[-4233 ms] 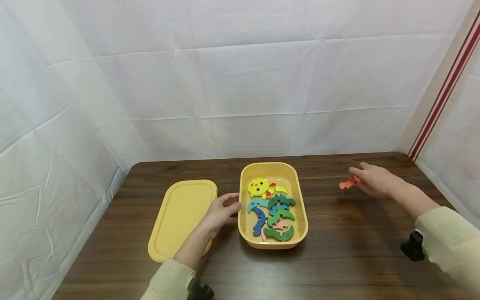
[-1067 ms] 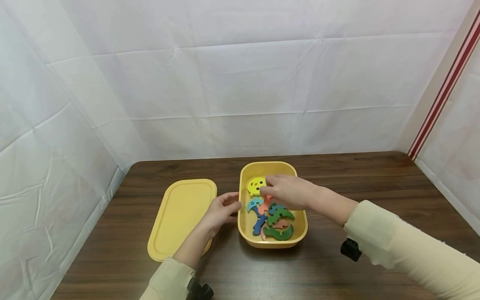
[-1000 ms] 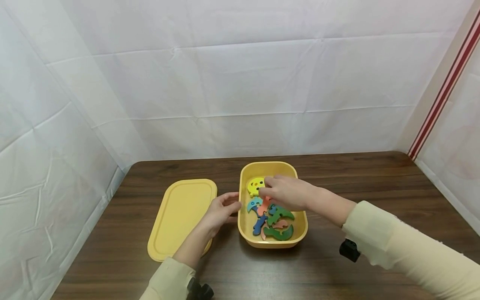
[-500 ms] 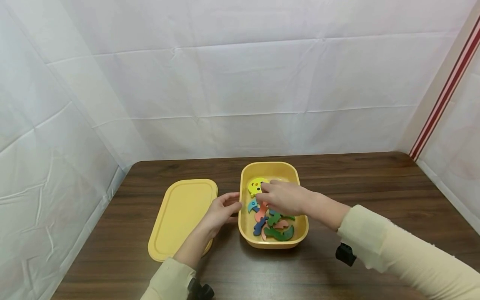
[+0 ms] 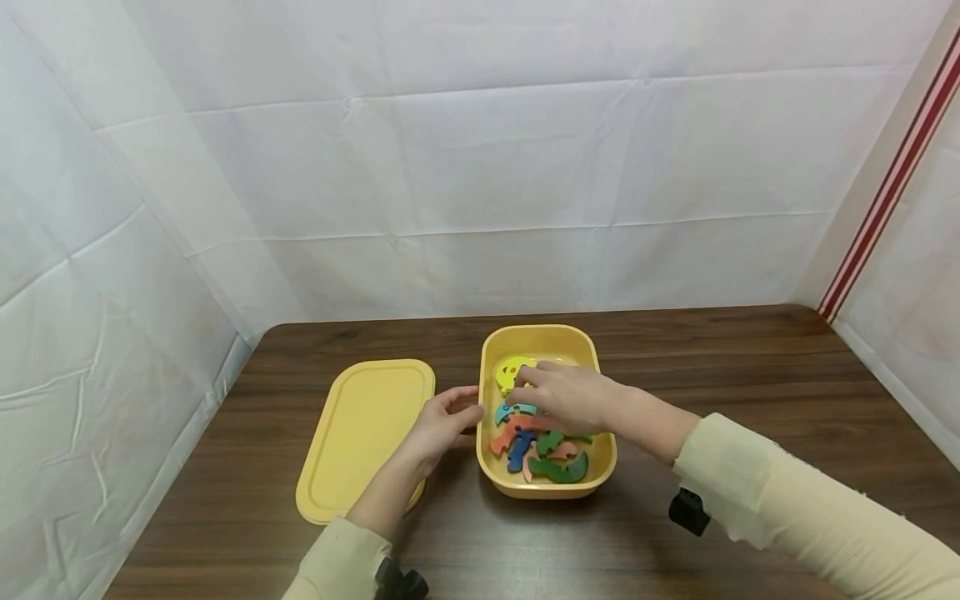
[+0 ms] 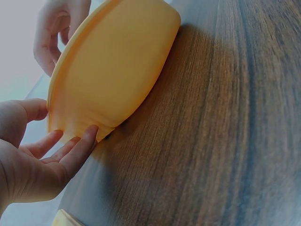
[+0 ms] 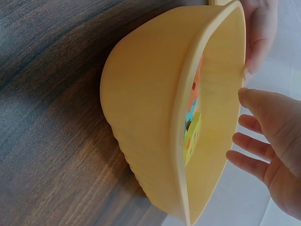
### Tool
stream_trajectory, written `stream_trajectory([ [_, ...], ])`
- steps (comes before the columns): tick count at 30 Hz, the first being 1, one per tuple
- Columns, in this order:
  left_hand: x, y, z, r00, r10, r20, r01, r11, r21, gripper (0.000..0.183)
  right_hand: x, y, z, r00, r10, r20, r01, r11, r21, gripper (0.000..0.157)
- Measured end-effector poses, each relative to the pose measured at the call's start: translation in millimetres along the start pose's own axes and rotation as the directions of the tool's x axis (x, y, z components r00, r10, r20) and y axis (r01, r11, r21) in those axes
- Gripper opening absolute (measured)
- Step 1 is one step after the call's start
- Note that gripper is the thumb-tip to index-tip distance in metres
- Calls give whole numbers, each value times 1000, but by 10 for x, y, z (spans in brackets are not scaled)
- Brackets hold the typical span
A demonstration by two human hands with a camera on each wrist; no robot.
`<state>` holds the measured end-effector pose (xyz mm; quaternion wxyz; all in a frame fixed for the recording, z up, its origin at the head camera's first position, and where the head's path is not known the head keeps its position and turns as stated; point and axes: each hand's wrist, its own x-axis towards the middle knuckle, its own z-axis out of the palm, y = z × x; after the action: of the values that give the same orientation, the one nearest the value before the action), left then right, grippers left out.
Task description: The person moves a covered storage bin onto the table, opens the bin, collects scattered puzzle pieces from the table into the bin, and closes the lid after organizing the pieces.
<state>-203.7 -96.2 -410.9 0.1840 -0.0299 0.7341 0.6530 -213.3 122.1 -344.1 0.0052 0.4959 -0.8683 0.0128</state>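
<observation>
A yellow plastic box (image 5: 609, 450) stands on the table with several flat puzzle pieces inside. My left hand (image 5: 442, 425) touches its left outer wall; in the left wrist view the extended fingertips (image 6: 89, 134) rest against that wall. Above the pieces hovers my right hand (image 5: 566, 396), its fingers spread and holding nothing, as the right wrist view shows. The orange piece (image 5: 510, 433) lies flat at the box's left, below a light blue piece (image 5: 517, 410). A dark blue piece (image 5: 519, 452), a green piece (image 5: 561, 470) and a yellow face piece (image 5: 513, 372) lie around them; some others are hidden by my right hand.
A flat yellow lid (image 5: 367, 433) lies left of the box, partly beneath my left forearm. The dark wooden table (image 5: 712, 358) reaches back to a white curtain (image 5: 480, 167), with another white sheet on each side.
My right hand has carried the orange piece leftward from the table's right side into the box and let it go. The piece has turned and settled on the left. My left hand has stayed put.
</observation>
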Motion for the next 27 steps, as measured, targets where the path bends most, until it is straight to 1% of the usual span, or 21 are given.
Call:
stream_trajectory([
  [9, 10, -17, 4, 1000, -11, -13, 11, 1000, 12, 42, -1, -46, 23, 999, 23, -36, -24, 999, -25, 33],
  [15, -7, -15, 9, 1000, -20, -14, 21, 999, 26, 43, 5, -66, 44, 997, 42, -60, -44, 999, -18, 32],
  [17, -15, -20, 14, 1000, -9, -19, 10, 1000, 22, 42, 11, -73, 50, 996, 48, -71, -49, 999, -19, 32],
  [22, -34, -34, 42, 997, 48, -52, -46, 998, 52, 40, 35, -96, 65, 994, 65, -86, -67, 997, -22, 32],
  [27, -52, -30, 52, 994, 69, -89, -62, 994, 87, 38, 73, -115, 74, 990, 70, -123, -73, 997, -23, 32],
])
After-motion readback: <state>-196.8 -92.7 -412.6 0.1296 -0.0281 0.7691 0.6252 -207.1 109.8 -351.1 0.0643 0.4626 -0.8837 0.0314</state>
